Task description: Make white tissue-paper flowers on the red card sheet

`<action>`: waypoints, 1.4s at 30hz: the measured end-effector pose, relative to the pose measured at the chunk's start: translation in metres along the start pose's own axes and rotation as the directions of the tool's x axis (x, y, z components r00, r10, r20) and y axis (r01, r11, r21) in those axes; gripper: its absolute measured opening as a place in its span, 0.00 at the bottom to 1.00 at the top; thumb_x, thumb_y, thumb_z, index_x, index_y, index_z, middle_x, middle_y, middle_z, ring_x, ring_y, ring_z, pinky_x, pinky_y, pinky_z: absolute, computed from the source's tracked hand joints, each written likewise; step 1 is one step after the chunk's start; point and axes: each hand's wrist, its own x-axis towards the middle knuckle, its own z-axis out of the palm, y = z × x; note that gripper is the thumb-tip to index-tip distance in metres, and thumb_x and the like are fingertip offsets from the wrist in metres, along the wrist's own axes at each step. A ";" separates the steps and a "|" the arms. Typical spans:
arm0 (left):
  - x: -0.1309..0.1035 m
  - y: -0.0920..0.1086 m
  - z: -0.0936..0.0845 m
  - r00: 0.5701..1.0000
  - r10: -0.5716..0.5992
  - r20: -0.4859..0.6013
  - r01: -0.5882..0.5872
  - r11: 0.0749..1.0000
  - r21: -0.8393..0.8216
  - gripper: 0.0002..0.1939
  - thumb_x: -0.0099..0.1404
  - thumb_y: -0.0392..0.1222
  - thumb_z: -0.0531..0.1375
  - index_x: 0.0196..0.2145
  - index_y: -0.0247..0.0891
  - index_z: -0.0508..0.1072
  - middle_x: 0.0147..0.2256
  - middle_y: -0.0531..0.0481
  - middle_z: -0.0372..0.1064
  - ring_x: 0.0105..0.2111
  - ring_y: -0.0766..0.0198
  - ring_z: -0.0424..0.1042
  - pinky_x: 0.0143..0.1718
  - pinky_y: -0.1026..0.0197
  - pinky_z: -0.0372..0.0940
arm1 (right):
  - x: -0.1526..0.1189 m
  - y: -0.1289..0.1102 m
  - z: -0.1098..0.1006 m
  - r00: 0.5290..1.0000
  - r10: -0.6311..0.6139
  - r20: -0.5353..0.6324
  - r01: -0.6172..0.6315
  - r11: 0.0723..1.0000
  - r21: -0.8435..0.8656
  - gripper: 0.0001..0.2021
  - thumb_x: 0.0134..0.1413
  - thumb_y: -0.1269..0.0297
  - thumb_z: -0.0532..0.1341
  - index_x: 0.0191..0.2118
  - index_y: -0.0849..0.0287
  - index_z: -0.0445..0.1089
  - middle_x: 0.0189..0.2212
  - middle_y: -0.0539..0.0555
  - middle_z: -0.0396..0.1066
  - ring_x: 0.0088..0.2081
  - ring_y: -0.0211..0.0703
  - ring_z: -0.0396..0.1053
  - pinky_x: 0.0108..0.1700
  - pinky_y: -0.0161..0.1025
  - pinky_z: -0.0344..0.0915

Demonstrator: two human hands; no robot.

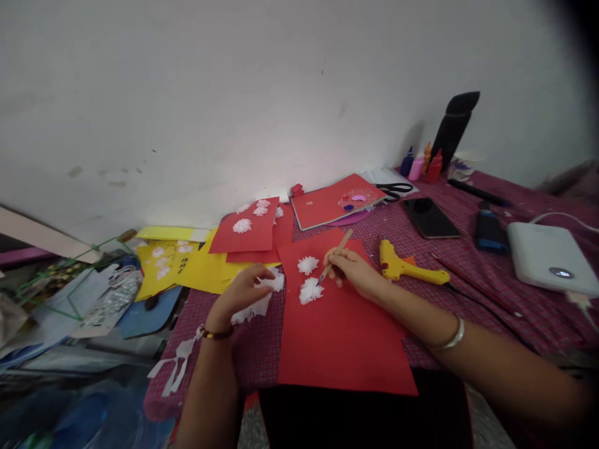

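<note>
A large red paper [344,349] lies at the table's front edge, bearing an upper white fluffy paper flower [307,265] and a lower one [310,291]. My right hand [349,268] is closed round a thin brush [344,242], its tip at the lower flower. Left of the red paper, my left hand [248,290] hovers by crumpled white paper [276,279], its fingers curved and apart, with nothing visibly gripped. Further back are smaller red papers [259,234] with white flowers and a red board [322,209] with a paint palette [358,198].
To the right are a yellow glue gun [412,270], a phone [431,217], a red brush [477,285] and a white power bank [555,255]. Behind stand paint bottles [416,167] near scissors [395,189]. Yellow papers [201,268] and white scraps [178,362] lie left.
</note>
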 end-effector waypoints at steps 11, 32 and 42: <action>0.014 -0.003 0.036 0.995 0.099 0.032 -0.104 0.958 0.269 0.19 0.50 0.25 0.52 0.37 0.38 0.74 0.39 0.45 0.70 0.41 0.57 0.68 0.45 0.55 0.63 | -0.001 -0.001 0.001 1.000 -0.016 0.014 0.017 0.999 -0.027 0.07 0.52 0.63 0.55 0.28 0.60 0.64 0.16 0.46 0.64 0.17 0.32 0.59 0.17 0.29 0.56; 0.013 -0.004 0.014 0.852 -0.086 -0.516 0.204 0.963 0.178 0.06 0.55 0.39 0.58 0.22 0.39 0.66 0.26 0.51 0.66 0.30 0.61 0.67 0.31 0.62 0.60 | -0.004 -0.005 0.003 1.000 0.001 0.026 0.000 0.998 -0.060 0.06 0.52 0.65 0.55 0.28 0.60 0.64 0.17 0.46 0.66 0.15 0.31 0.59 0.17 0.30 0.55; 0.009 0.007 0.021 0.895 -0.374 -0.245 0.191 0.815 -0.547 0.12 0.49 0.47 0.63 0.27 0.36 0.70 0.22 0.55 0.66 0.21 0.69 0.63 0.24 0.66 0.58 | -0.003 -0.001 0.004 0.994 -0.085 0.072 0.089 0.994 -0.056 0.07 0.52 0.61 0.57 0.31 0.60 0.65 0.21 0.48 0.70 0.15 0.31 0.60 0.17 0.31 0.56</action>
